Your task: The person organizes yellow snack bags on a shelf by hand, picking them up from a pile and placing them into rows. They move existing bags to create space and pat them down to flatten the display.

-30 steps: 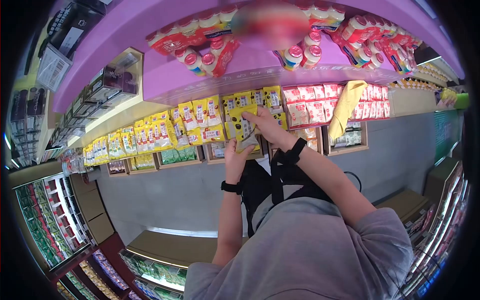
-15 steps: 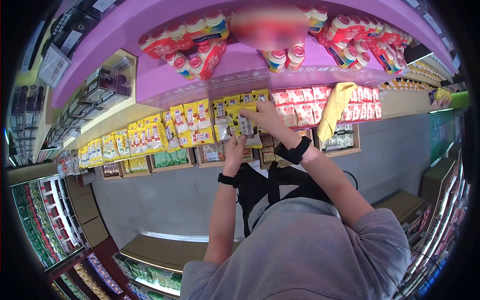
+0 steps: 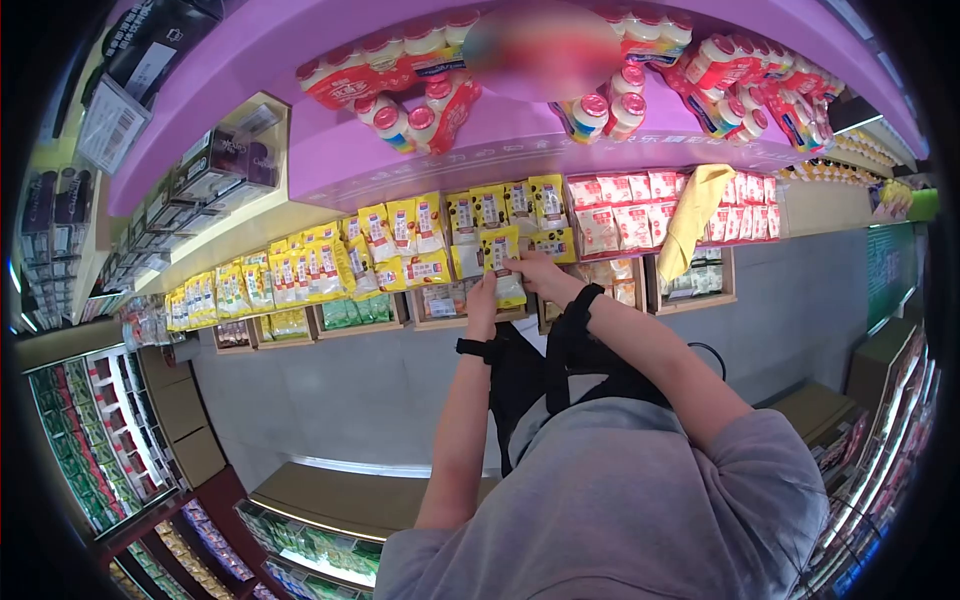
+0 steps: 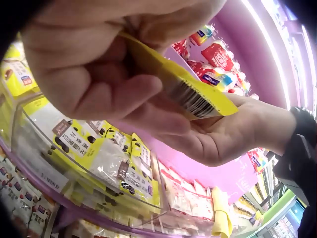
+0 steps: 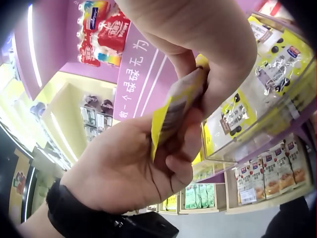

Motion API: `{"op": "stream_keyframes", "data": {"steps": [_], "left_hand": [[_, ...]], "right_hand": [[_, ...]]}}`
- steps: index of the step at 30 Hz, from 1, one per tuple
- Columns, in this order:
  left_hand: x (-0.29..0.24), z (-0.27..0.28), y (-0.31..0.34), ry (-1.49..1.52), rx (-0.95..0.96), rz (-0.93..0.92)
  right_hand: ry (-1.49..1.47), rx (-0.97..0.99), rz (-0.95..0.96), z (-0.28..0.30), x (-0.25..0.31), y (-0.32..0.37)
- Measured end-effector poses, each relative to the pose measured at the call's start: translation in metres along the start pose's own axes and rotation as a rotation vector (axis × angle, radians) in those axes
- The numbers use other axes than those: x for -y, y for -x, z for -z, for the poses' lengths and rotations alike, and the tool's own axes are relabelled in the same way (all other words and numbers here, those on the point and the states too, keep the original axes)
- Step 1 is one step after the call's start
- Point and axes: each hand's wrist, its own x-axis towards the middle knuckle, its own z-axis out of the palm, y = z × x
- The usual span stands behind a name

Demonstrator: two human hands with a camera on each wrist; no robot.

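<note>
Both hands hold one yellow-and-white snack packet [image 3: 499, 248] with dark printed fruit, just in front of the shelf of similar packets. My left hand [image 3: 482, 302] grips its lower left side; my right hand [image 3: 543, 276] pinches its right side. In the left wrist view, the packet's yellow edge and a barcode [image 4: 195, 100] show between the left fingers and the right hand [image 4: 233, 126]. In the right wrist view the packet [image 5: 173, 111] is seen nearly edge-on, the left hand [image 5: 126, 166] below it, with some fingertips hidden.
More yellow packets [image 3: 405, 230] fill the shelf to the left, pink-and-white packets [image 3: 610, 222] to the right. A yellow cloth-like piece [image 3: 695, 220] hangs over the pink ones. Red-wrapped bottles [image 3: 425, 115] stand on the purple ledge [image 3: 500, 150] above. Wooden bins [image 3: 360, 318] sit below.
My right hand has moved from the packet's top edge down to its right side. The packet is lower and tilted away, looking shorter, and the left hand has stayed on its lower part.
</note>
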Motion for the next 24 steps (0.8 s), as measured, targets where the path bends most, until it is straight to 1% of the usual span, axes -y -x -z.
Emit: {"op": "stream_keyframes", "data": {"steps": [1, 2, 3, 4, 5, 6, 7, 8, 9, 10, 12, 13, 14, 16, 17, 19, 20, 22, 23, 24], "left_hand": [[0.003, 0.003, -0.008, -0.004, -0.001, -0.003], [0.006, 0.006, -0.014, -0.116, -0.031, -0.139], [0.008, 0.011, -0.019, -0.230, -0.059, -0.274], [0.008, 0.017, -0.024, -0.237, -0.059, -0.274], [0.007, 0.024, -0.032, -0.338, -0.052, -0.287], [0.003, 0.031, -0.036, -0.443, -0.044, -0.300], [0.002, 0.039, -0.039, -0.453, -0.042, -0.302], [0.000, 0.046, -0.041, -0.397, -0.103, -0.320], [-0.001, 0.053, -0.041, -0.341, -0.164, -0.336], [-0.003, 0.059, -0.035, -0.354, -0.163, -0.340], [-0.006, 0.072, -0.015, -0.200, -0.215, -0.181], [-0.004, 0.081, -0.005, -0.193, -0.210, -0.161], [0.000, 0.090, 0.006, -0.184, -0.205, -0.139], [0.010, 0.109, 0.026, -0.201, -0.223, -0.076], [0.015, 0.118, 0.034, -0.200, -0.244, -0.023], [0.034, 0.138, 0.047, -0.206, -0.283, 0.011], [0.045, 0.148, 0.054, -0.208, -0.316, 0.041], [0.058, 0.161, 0.064, -0.205, -0.333, 0.075], [0.065, 0.166, 0.069, -0.202, -0.348, 0.104], [0.069, 0.171, 0.072, -0.202, -0.347, 0.107]], "right_hand": [[-0.019, -0.017, 0.038, -0.006, -0.001, -0.004], [-0.023, -0.014, 0.037, -0.010, -0.002, -0.008], [0.100, -0.042, 0.137, -0.013, -0.005, -0.013], [0.223, -0.070, 0.238, -0.017, -0.005, -0.017], [0.217, -0.111, 0.242, -0.020, -0.005, -0.026], [0.207, -0.110, 0.246, -0.025, -0.002, -0.031], [0.433, -0.223, 0.352, -0.030, 0.001, -0.036], [0.659, -0.340, 0.458, -0.034, 0.006, -0.042], [0.746, -0.446, 0.585, -0.027, -0.011, -0.080], [0.733, -0.446, 0.589, -0.028, -0.011, -0.090], [0.776, -0.453, 0.704, -0.037, -0.008, -0.104], [0.782, -0.381, 0.429, -0.046, 0.007, -0.090], [0.770, -0.377, 0.432, -0.051, 0.007, -0.095], [0.782, -0.449, 0.689, -0.051, -0.008, -0.116], [0.776, -0.443, 0.686, -0.052, -0.014, -0.123], [1.001, -0.568, 0.761, -0.057, -0.023, -0.127], [1.001, -0.563, 0.752, -0.060, -0.029, -0.125], [1.303, -0.652, 0.940, -0.066, -0.034, -0.117], [1.427, -0.642, 0.930, -0.065, -0.037, -0.115], [1.429, -0.642, 0.927, -0.064, -0.040, -0.115]]}}
